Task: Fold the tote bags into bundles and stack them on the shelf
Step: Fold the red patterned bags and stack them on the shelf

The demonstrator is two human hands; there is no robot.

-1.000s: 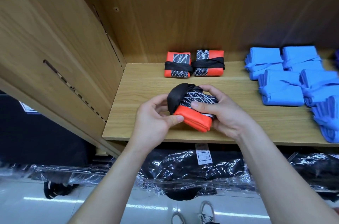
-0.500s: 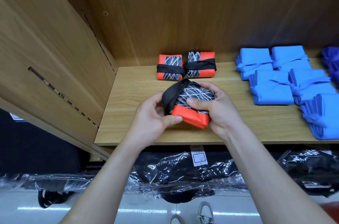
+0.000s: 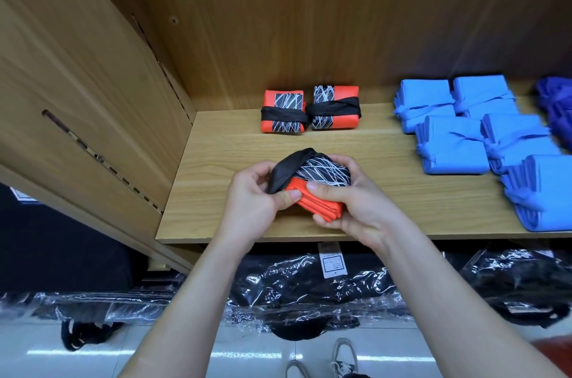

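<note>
A folded orange tote bag (image 3: 322,205) with a black-and-white scribble panel and a black strap is held over the front of the wooden shelf (image 3: 223,154). My left hand (image 3: 253,204) pinches its black strap and the orange edge at the left. My right hand (image 3: 353,207) grips the bundle from the right, thumb on top, fingers under it. Two finished orange bundles (image 3: 309,109), each tied with a black strap, lie side by side at the back of the shelf.
Several blue folded bundles (image 3: 476,133) fill the right side of the shelf, with a purple one (image 3: 557,105) at the far right. A wooden side panel (image 3: 93,92) rises on the left. Black items in plastic wrap (image 3: 309,288) lie below the shelf.
The bundle has stayed between both hands near the shelf's front. My left thumb has shifted further onto the orange edge, beside the right thumb, and the black strap bunches up at the left.
</note>
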